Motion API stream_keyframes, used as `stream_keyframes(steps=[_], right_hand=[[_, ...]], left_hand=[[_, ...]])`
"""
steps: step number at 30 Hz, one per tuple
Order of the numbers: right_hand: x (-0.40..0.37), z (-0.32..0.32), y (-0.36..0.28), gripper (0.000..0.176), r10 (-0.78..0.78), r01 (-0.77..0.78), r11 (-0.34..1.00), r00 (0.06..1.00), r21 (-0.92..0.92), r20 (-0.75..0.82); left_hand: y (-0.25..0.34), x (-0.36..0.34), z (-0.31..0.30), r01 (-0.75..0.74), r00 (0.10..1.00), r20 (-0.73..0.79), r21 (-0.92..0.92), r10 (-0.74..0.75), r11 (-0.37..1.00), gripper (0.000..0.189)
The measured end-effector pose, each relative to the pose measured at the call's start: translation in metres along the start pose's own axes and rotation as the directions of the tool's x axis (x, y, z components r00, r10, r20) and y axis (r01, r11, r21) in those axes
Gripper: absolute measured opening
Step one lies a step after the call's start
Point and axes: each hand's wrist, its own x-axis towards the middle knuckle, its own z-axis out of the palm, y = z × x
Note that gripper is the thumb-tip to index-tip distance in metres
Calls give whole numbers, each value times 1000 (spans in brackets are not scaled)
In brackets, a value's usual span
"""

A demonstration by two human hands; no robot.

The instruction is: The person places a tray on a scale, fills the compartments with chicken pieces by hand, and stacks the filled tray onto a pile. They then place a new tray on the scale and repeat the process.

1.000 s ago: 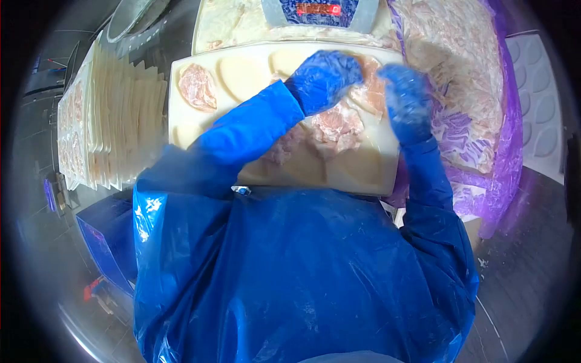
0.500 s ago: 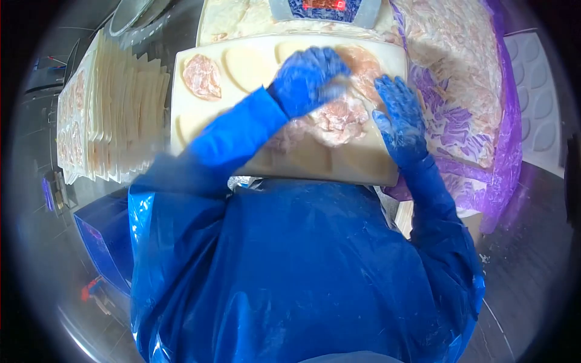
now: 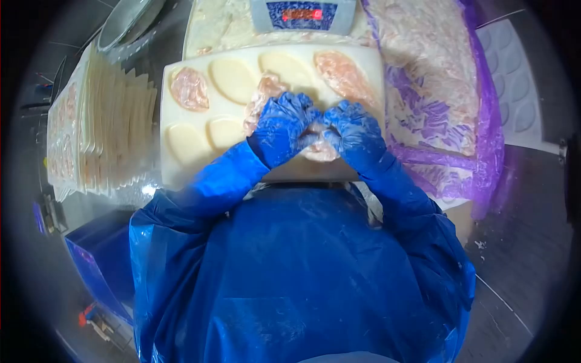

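Note:
A white moulding tray (image 3: 242, 173) with leaf-shaped hollows lies in front of me. Blue-gloved, my left hand (image 3: 285, 127) is closed on a piece of raw chicken meat (image 3: 319, 150) over the tray's near half. My right hand (image 3: 357, 134), in a matching glove, has its fingers curled around the other side of that same piece. More pale pink meat (image 3: 264, 95) sticks out past the left hand. Flattened meat fills the tray's far-left hollow (image 3: 189, 89) and far-right hollow (image 3: 344, 75). My fingers partly cover the meat they grip.
Behind the tray stands a scale (image 3: 302, 17) with a red display. To the right, a purple-lined container (image 3: 488, 139) holds a mass of raw meat. A stack of filled trays (image 3: 103, 121) stands on edge at left, near a metal bowl (image 3: 128, 24). Another moulded tray (image 3: 514, 85) lies far right.
My left hand has come down toward me, and my right hand has moved left off the tray's edge to meet it. Both have closed on the meat, and the far-right piece is uncovered.

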Motion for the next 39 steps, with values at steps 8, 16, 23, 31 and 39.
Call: stream_keyframes(steps=[8,16,23,31,39], right_hand=[[4,-2,-4,43,169,-254,941,924,223,342],[32,-14,7,30,32,-74,996,812,48,583],[59,-10,-5,30,-22,-314,746,870,588,492],[119,-34,-2,40,34,-373,660,881,651,471],[128,-1,77,38,-253,251,967,966,45,47]], left_hand=[[12,-7,-2,71,979,174,195,-105,978,36],[-7,-20,2,23,999,-27,86,-21,996,27],[-7,-15,-38,111,974,-116,-507,-195,855,17],[-16,23,-67,-89,849,-389,-772,-357,629,20],[-28,-11,-31,40,993,-65,-618,-101,785,45]])
